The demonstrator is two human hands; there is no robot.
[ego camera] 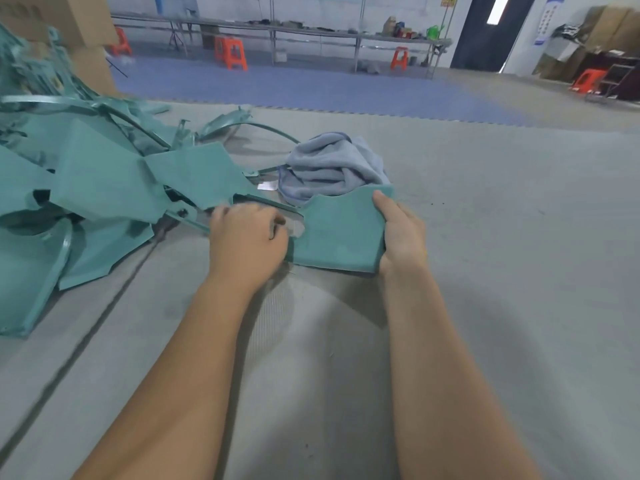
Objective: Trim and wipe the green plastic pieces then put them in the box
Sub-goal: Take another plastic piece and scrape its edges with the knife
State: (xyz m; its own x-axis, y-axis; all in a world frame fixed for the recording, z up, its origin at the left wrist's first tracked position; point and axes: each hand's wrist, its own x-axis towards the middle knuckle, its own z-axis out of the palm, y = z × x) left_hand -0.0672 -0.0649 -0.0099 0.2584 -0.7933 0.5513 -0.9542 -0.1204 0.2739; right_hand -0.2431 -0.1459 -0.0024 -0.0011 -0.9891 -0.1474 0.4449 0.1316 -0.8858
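Head view looks down over two bare forearms at a grey floor mat [485, 271] where the work is laid out. Right hand [401, 233] has its grip closed on the right edge of a green plastic piece [339, 233], thumb lying on the top face and the fingers hidden beneath; the piece is a flat panel with a scalloped far edge, held just in front of the person at the middle of the frame. Left hand [247, 237] is curled into a fist at the piece's left edge, knuckles up (what its fingers pinch, if anything, cannot be told, since the hand covers that spot and is blurred). Just beyond the held piece lies a crumpled grey-blue towel [332, 164], its near fold partly covered by the piece's far edge. To the left a loose heap of green plastic pieces [86, 188] spreads over the mat, flat sheets mixed with thin curved strips. Behind the heap stand brown cardboard boxes [86, 32]. Farther back a long metal worktop [311, 31] runs along the wall with orange stools [230, 51] around it.
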